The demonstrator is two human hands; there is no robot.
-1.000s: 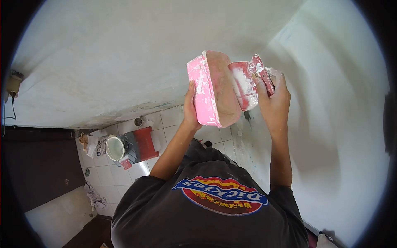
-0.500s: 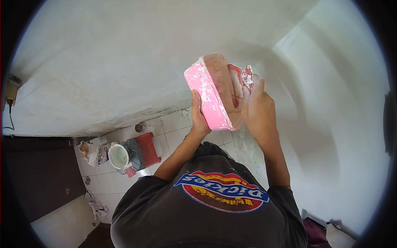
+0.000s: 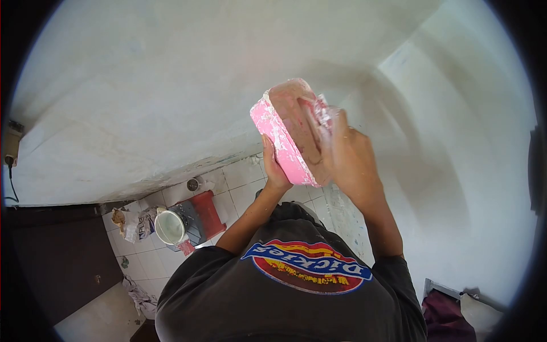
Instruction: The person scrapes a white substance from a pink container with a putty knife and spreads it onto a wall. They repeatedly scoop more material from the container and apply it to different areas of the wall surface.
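Observation:
A pink tub (image 3: pixel 280 142), crusted with white paste along its rim and side, is held tilted before my chest. My left hand (image 3: pixel 274 165) grips its lower left side, thumb along the outer wall. Against the tub's right side, my right hand (image 3: pixel 350 157) is closed on a red scraper (image 3: pixel 322 111) smeared with white. The blade reaches into the tub's opening. Motion blurs the scraper and the fingers around it.
Pale walls (image 3: pixel 171 85) meet in a corner ahead. Down left on the tiled floor (image 3: pixel 242 171) are a red and grey stool (image 3: pixel 208 214), a white bucket (image 3: pixel 170 227), a metal can (image 3: pixel 194 184) and a plastic bag (image 3: pixel 134 226). A socket with a plug (image 3: pixel 11 142) is at far left.
The scraper and my right hand have moved left and slightly down, with the blade further over the tub's opening. The tub has shifted slightly left and down.

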